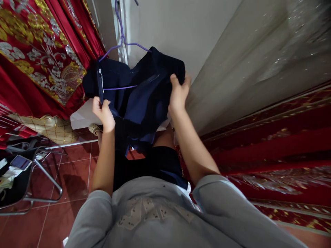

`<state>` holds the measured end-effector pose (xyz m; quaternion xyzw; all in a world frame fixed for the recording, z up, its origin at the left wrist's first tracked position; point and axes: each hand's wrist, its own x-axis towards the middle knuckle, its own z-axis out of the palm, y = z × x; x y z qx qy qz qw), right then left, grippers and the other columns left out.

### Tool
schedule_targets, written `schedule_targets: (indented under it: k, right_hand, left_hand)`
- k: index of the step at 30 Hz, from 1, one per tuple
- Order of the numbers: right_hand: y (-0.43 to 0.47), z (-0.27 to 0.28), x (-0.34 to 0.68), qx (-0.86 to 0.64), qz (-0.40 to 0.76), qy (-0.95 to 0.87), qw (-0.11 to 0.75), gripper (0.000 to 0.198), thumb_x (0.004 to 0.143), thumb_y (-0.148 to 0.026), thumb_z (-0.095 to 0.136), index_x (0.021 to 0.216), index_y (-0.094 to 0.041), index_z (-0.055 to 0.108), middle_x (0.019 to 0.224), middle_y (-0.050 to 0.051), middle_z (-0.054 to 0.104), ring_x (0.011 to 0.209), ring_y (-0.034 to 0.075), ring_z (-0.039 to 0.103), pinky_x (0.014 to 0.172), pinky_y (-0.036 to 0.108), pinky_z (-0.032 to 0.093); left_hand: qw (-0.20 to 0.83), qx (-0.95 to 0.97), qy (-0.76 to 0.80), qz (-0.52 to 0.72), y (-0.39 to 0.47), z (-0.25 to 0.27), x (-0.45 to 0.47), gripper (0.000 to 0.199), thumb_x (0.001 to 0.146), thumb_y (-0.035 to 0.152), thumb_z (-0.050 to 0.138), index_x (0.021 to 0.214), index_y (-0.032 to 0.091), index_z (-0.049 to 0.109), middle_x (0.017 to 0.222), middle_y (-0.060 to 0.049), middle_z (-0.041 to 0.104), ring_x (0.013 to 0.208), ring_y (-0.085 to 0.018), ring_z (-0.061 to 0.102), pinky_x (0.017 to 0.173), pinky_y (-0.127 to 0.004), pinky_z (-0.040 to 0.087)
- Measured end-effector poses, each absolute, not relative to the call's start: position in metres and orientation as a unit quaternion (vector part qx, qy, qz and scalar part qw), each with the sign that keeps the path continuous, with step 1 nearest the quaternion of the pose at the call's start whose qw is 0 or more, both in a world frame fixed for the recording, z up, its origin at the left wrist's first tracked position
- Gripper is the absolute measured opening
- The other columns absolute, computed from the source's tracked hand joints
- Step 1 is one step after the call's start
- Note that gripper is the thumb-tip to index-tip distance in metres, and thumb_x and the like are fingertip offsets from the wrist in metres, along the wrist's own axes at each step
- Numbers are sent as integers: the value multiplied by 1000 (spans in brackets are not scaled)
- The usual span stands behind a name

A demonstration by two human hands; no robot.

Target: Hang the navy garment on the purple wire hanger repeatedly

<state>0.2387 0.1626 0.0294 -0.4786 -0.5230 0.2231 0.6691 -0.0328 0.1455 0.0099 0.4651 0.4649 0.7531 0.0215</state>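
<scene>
A navy garment [142, 103], with the look of a jacket or shirt, hangs on a purple wire hanger [121, 43] in front of me. Its front gapes, and the hanger's lower bar shows across the opening. My left hand [104, 112] pinches the garment's left edge, just below a white label strip [101, 80]. On the other side, my right hand [179, 91] grips the outer edge near the shoulder, thumb on top and the other fingers mostly hidden behind the cloth. The lower part of the garment bunches in front of my shorts.
Red drapery [54, 62] with gold and silver sequins hangs at left. A black chair [15, 182] with metal legs holds a phone [21, 162] and papers. Plastic-covered cloth [245, 62] and red embroidered fabric [271, 144] stand close at right. The floor is red tile [69, 179].
</scene>
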Motion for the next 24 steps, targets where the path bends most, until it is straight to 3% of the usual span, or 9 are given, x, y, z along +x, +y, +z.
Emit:
schedule_targets:
  k: [3, 5, 7, 8, 10, 13, 17, 22, 24]
  right_hand:
    - [143, 8, 187, -531, 159, -464, 691, 53, 101, -56, 44, 144, -25, 47, 153, 15, 41, 154, 30, 32, 116, 57, 40]
    - [130, -9, 145, -543, 149, -453, 691, 53, 99, -51, 50, 142, -21, 47, 150, 17, 45, 144, 29, 46, 113, 52, 45]
    - [119, -28, 110, -528, 251, -459, 669, 47, 90, -44, 67, 127, -17, 54, 130, 16, 61, 120, 24, 63, 101, 39, 54]
    - [115, -37, 97, -529, 333, -458, 633, 35, 89, -39, 69, 113, -16, 58, 114, 12, 67, 103, 20, 68, 91, 32, 56]
    - [108, -52, 85, -533, 457, -437, 563, 15, 90, -30, 65, 91, -18, 55, 81, 2, 65, 71, 14, 66, 70, 24, 55]
    - [97, -62, 91, -537, 516, -418, 520, 19, 94, -23, 57, 78, -21, 48, 59, -6, 53, 48, 10, 56, 50, 20, 46]
    - [83, -54, 118, -536, 540, -432, 484, 28, 96, -19, 54, 68, -20, 47, 52, -5, 54, 40, 9, 54, 40, 18, 42]
    - [69, -37, 130, -522, 569, -462, 436, 33, 94, -16, 56, 62, -18, 51, 49, -2, 57, 38, 9, 53, 38, 18, 42]
    - [65, -35, 127, -511, 577, -470, 429, 35, 96, -16, 55, 60, -17, 52, 50, -1, 58, 40, 8, 54, 39, 17, 42]
  left_hand:
    - [89, 463, 444, 762, 132, 13, -14, 22, 89, 20, 57, 74, 21, 41, 73, 1, 49, 71, -14, 52, 72, -28, 53]
    - [130, 463, 418, 771, 124, 17, -4, 21, 89, 24, 62, 77, 20, 45, 76, 1, 52, 74, -14, 55, 74, -26, 53]
    - [164, 478, 395, 767, 115, 22, 5, 21, 87, 27, 67, 80, 19, 49, 78, 1, 54, 77, -14, 58, 76, -25, 52]
    - [178, 494, 389, 757, 111, 23, 8, 21, 87, 27, 70, 80, 19, 51, 78, 1, 54, 78, -14, 59, 77, -25, 52]
    - [202, 536, 385, 724, 104, 24, 13, 20, 86, 27, 73, 83, 19, 54, 79, 1, 56, 80, -15, 61, 77, -26, 53]
    - [227, 582, 377, 683, 95, 17, 16, 20, 87, 27, 74, 88, 19, 56, 81, -1, 58, 80, -16, 62, 74, -26, 52]
    - [281, 586, 419, 634, 84, -6, 5, 12, 87, 22, 66, 94, 21, 57, 80, 0, 57, 72, -14, 59, 66, -23, 50]
    - [363, 653, 491, 447, 67, -30, -23, 16, 82, 10, 55, 94, 19, 60, 93, -3, 67, 91, -17, 66, 86, -29, 53]
    - [383, 674, 485, 405, 62, -31, -26, 25, 78, 7, 55, 100, 19, 60, 96, -3, 69, 92, -18, 68, 87, -30, 53]
